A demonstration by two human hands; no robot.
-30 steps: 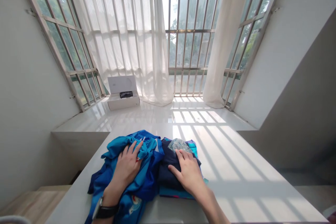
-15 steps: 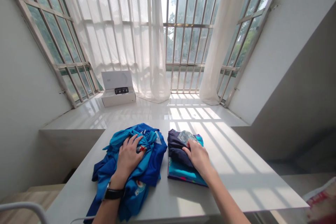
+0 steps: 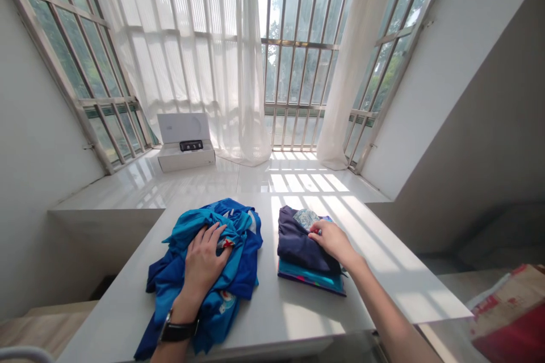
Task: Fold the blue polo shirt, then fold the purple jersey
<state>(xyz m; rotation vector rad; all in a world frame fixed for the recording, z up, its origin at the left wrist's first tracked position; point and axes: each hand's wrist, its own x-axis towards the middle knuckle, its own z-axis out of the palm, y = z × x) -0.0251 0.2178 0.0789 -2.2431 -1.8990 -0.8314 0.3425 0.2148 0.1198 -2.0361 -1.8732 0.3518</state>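
Clothes (image 3: 240, 265) partly hidden under left hand (image 3: 205, 256), right hand (image 3: 335, 240) on stack (image 3: 300, 249), hold unclear

On the bench (image 3: 268, 317), a clothes heap (image 3: 240, 275) lies left of a clothes stack (image 3: 306, 252), with a box (image 3: 187, 161) behind on the windowsill (image 3: 251, 181).

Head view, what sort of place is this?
Probably a room in a home: a sheer curtain hangs before barred windows, and crumpled blue clothes lie on a white table.
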